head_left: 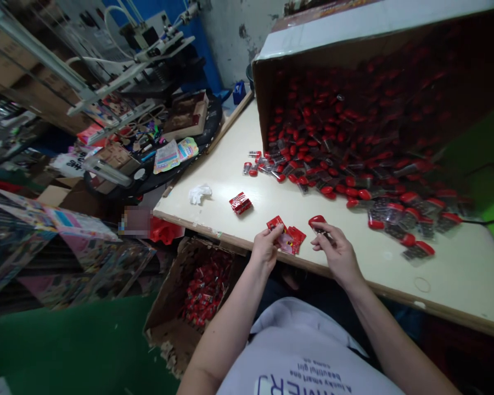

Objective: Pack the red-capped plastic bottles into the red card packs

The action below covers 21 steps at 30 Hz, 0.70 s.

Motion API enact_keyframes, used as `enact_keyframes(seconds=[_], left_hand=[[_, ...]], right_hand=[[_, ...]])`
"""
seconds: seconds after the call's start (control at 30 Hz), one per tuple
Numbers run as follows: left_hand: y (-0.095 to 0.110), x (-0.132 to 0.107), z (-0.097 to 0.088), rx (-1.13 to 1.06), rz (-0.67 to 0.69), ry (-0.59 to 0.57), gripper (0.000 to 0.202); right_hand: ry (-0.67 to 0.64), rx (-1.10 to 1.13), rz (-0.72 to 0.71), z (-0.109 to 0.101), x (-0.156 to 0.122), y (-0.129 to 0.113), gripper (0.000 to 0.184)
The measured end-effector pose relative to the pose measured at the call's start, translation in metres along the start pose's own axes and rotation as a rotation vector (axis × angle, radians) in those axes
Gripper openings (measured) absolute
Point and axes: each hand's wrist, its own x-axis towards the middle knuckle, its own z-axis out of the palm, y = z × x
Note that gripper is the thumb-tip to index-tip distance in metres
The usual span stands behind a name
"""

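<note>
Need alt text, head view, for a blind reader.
Bare left hand holding a small flat red printed packet, right hand holding a small red-capped container, over a cream tabletop. At right, a large cardboard box on its side spills many clear red-capped containers; below, an open brown cardboard box holds red packaged items.

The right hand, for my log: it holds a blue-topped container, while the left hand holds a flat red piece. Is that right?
Not quite: the head view shows the right hand holding a red-topped container, not blue; the left hand holds a flat red piece.
</note>
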Motion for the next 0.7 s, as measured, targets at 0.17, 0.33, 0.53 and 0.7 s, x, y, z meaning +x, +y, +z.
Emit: enact_keyframes(seconds=[0.17,0.33,0.53,0.7], left_hand=[[0.003,0.002,0.006,-0.144,-0.016,0.081,0.030],[-0.003,0.002,0.005,-0.189,-0.020,0.061,0.030],[0.000,-0.003,0.007,-0.285,-0.108,0.076,0.022],[0.001,-0.005,0.011,-0.310,-0.108,0.062,0.021]], right_hand=[[-0.060,0.090,0.032,0.017,-0.028,-0.014,0.035],[-0.091,0.152,0.077,0.036,-0.037,-0.013,0.043],[-0.011,0.082,0.057,0.034,-0.029,-0.008,0.040],[0.016,0.049,0.046,0.034,-0.028,-0.009,0.041]])
